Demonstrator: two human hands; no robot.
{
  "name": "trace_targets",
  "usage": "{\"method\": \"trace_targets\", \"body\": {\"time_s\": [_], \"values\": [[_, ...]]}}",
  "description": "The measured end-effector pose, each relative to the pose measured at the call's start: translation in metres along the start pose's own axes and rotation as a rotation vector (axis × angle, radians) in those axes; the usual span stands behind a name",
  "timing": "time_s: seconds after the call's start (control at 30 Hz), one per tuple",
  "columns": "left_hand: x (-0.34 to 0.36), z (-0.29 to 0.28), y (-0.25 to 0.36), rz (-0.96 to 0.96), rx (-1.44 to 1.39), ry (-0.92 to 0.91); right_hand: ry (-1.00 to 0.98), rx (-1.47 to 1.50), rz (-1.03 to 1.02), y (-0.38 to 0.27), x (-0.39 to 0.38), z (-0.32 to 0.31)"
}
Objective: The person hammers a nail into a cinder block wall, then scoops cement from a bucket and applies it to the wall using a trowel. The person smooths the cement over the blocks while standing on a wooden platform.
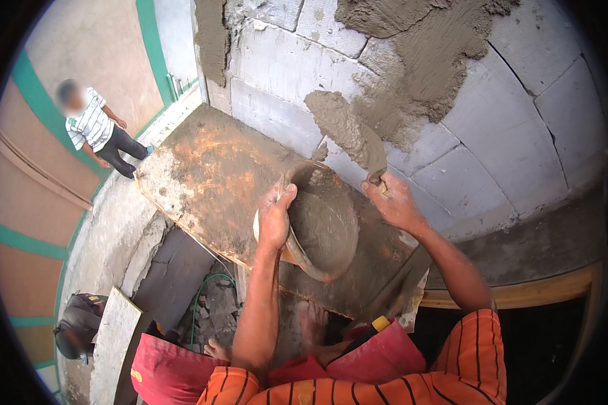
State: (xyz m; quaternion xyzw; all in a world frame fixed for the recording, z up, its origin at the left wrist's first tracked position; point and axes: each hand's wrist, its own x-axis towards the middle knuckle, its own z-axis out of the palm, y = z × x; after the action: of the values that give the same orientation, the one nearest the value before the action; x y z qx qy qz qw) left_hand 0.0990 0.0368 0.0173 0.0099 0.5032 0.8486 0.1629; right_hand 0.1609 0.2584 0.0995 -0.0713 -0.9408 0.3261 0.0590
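Trowel bearing mortar, upper middle of the frame; tilted basin at centre.
Your right hand is wrapped round the trowel's handle; your left hand pinches the basin's rim — best keep the basin close beneath to catch drips; even pressure should help mortar grip the block wall; grey residue coats the basin's inside — its depth you cannot tell.

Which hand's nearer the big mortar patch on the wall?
Right. The right hand holds the trowel below the mortar patch; the left hand grips the basin, farther away.
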Motion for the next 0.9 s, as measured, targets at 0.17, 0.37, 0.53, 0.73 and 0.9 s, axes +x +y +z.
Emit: {"method": "trace_targets", "body": {"time_s": [0.17, 0.37, 0.53, 0.73, 0.9], "values": [[-0.002, 0.008, 0.002, -0.064, 0.023, -0.053, -0.060, 0.076, 0.229, -0.027, 0.075, -0.048], [0.002, 0.005, 0.004, -0.087, 0.035, -0.042, -0.005, 0.189, 0.228, -0.069, 0.091, -0.115], [0.006, -0.001, 0.004, -0.020, -0.030, -0.053, 0.090, 0.212, 0.217, -0.085, 0.079, -0.133], [0.006, -0.019, 0.012, -0.007, -0.050, 0.041, 0.283, 0.012, 0.125, -0.093, 0.061, -0.156], [0.002, -0.027, 0.027, -0.027, -0.031, 0.091, 0.061, 0.092, 0.067, -0.063, 0.012, -0.122]]}}
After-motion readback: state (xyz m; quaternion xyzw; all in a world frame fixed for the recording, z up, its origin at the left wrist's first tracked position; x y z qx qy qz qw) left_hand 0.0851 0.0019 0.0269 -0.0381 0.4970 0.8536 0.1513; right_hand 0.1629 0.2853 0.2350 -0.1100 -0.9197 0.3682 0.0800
